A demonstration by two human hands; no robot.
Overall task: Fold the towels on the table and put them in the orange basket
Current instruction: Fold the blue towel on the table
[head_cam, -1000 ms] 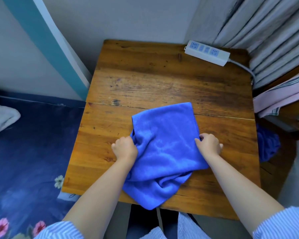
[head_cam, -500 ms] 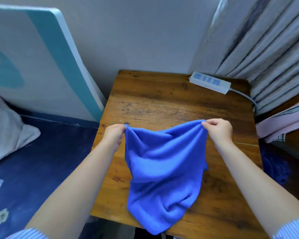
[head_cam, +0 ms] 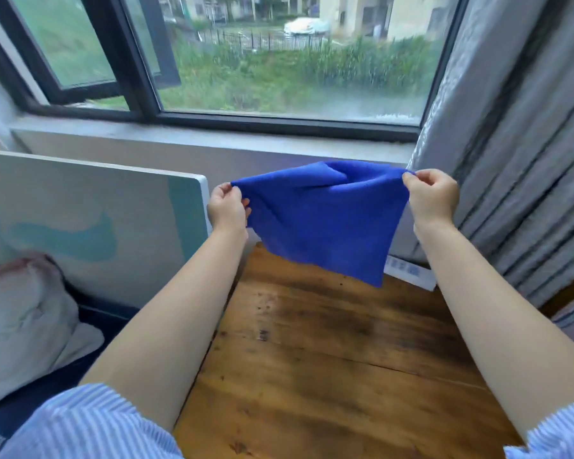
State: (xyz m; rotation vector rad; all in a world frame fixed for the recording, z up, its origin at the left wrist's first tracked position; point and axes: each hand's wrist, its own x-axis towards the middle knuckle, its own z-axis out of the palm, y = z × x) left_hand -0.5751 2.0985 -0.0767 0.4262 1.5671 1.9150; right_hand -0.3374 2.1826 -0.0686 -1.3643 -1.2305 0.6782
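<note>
Fingers of both hands pinch the top corners of the blue towel [head_cam: 322, 220]. The left hand [head_cam: 227, 207] pinches the left corner between thumb and fingers, and the right hand [head_cam: 433, 197] pinches the right corner the same way. Both arms reach out and hold the towel up in the air, above the far end of the table [head_cam: 328, 359]. It touches nothing but the hands. The towel sags a bit in the middle, and its bottom hangs down to a point on the right.

Behind it all is a big window [head_cam: 279, 61] with a dark frame. A grey curtain [head_cam: 517, 144] hangs on the right. The brown wooden table sits under the arms. A white and teal board [head_cam: 90, 220] stands on the left, with a pale pillow [head_cam: 20, 316] in front of it. A white power strip [head_cam: 411, 271] peeks out at the back of the table, just under the towel's low corner. Striped blue sleeves [head_cam: 90, 425] show at the bottom.
</note>
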